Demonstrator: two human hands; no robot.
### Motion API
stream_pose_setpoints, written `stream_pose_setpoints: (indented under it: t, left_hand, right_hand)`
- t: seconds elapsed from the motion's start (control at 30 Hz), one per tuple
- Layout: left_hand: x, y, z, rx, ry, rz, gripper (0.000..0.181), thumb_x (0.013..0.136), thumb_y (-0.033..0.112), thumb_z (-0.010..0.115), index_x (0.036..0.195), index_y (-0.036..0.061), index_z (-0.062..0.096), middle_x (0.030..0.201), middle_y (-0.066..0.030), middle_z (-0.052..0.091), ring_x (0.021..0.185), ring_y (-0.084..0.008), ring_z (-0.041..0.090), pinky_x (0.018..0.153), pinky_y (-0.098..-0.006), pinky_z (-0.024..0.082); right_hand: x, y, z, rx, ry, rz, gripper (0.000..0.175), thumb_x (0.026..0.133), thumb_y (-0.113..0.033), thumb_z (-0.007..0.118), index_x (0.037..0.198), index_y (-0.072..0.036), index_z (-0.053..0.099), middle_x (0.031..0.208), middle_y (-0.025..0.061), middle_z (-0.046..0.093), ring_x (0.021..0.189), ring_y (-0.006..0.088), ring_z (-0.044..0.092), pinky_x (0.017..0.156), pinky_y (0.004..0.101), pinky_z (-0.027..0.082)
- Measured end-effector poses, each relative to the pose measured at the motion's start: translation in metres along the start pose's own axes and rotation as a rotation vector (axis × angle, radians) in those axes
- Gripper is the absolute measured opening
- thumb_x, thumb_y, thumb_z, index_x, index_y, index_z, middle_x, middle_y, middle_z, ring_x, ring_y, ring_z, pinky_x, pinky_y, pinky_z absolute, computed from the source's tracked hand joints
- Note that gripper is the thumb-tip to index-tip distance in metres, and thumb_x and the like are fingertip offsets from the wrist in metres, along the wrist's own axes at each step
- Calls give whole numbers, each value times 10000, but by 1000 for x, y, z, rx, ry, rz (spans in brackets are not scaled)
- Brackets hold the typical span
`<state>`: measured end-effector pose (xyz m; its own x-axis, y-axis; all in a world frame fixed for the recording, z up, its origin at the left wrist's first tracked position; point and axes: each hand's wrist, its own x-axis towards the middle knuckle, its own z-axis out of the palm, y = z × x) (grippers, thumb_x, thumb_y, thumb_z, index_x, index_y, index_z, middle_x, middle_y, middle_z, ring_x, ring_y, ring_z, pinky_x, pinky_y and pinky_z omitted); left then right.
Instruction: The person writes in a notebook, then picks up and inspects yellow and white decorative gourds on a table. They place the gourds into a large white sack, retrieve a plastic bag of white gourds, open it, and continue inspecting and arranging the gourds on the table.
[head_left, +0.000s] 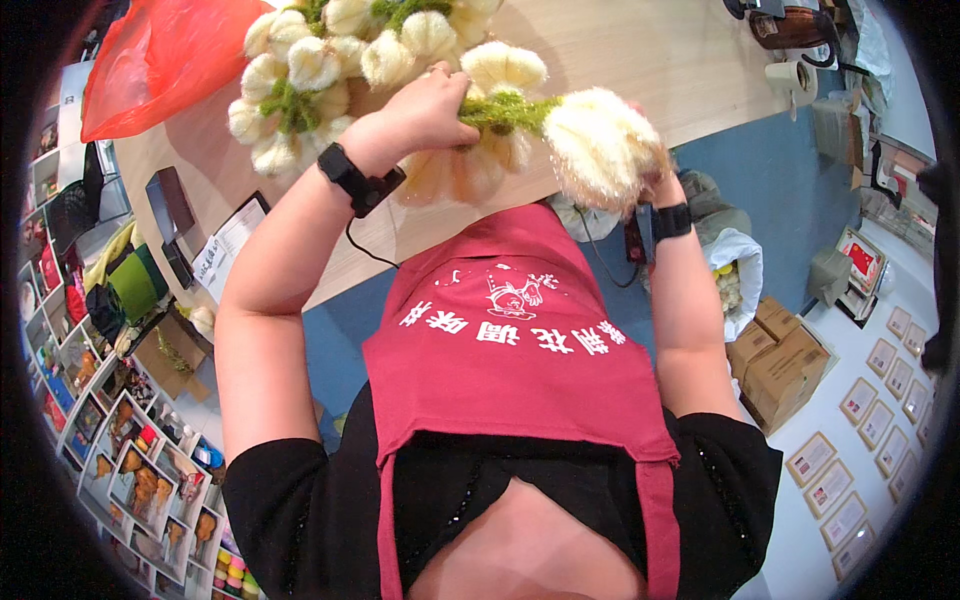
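A large fluffy cream flower, which looks made of glittery chenille stems, is held over the table's near edge. My right hand grips it from its right side, and most of those fingers are hidden behind it. From this flower a fuzzy green stem runs left to my left hand, whose thumb and fingers close around it. Beneath and beyond that stem lie cream petals. More cream flowers with green centres, one of them a flower head, rest beside and behind my left hand.
A red plastic bag covers the wooden table's far left. A dark box and papers sit near its left edge. At the right stand a tape roll, a white bag and cardboard boxes. Thin cables hang by both wrists.
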<state>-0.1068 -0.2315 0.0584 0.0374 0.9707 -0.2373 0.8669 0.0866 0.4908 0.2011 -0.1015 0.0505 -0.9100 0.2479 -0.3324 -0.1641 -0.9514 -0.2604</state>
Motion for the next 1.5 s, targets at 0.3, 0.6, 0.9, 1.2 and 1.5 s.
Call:
stream_pose_setpoints:
  t: [0.3, 0.6, 0.9, 1.2, 1.5]
  left_hand:
    - [-55, -4, -3, -2078, -586, -791, 432, 955, 278, 596, 1293, 12, 566, 1209, -147, 673, 1076, -255, 665, 938, -401, 542]
    - [-63, 20, 28, -2712, -650, -65, 599, 977, 315, 562, 1434, -26, 379, 1349, -207, 513, 989, -268, 602, 983, -565, 450]
    - [-49, 9, 32, -1593, -383, -125, 657, 853, 38, 682, 1438, -10, 388, 1384, -126, 540, 1136, -172, 592, 960, -287, 494]
    - [-45, 15, 38, -2247, -55, 98, 580, 961, 387, 591, 1368, -9, 468, 768, 15, 510, 802, -129, 488, 768, -293, 418]
    - [-46, 20, 94, -754, 339, 331, 494, 938, 311, 638, 1364, 98, 509, 1286, -115, 541, 1189, -259, 514, 975, -364, 442]
  right_hand:
    - [37, 11, 85, -321, 803, -150, 555, 998, -390, 537, 1434, -61, 441, 1397, 119, 547, 1222, 230, 589, 1028, 377, 516]
    - [61, 28, 85, -294, 426, -215, 551, 957, -335, 602, 1412, -57, 462, 1343, 94, 574, 1199, 194, 578, 1021, 353, 492]
    - [41, 14, 76, -325, 53, -120, 557, 916, -280, 667, 1390, -54, 484, 1289, 68, 601, 1177, 158, 567, 1014, 329, 468]
    - [33, 40, 86, -1290, -25, 319, 691, 769, -161, 807, 1366, 0, 499, 1166, 60, 637, 1061, 121, 565, 937, 295, 473]
    - [44, 97, 89, -1492, 241, -463, 1181, 622, -302, 934, 1515, -33, 210, 1411, 215, 404, 1183, 324, 537, 986, 409, 488]
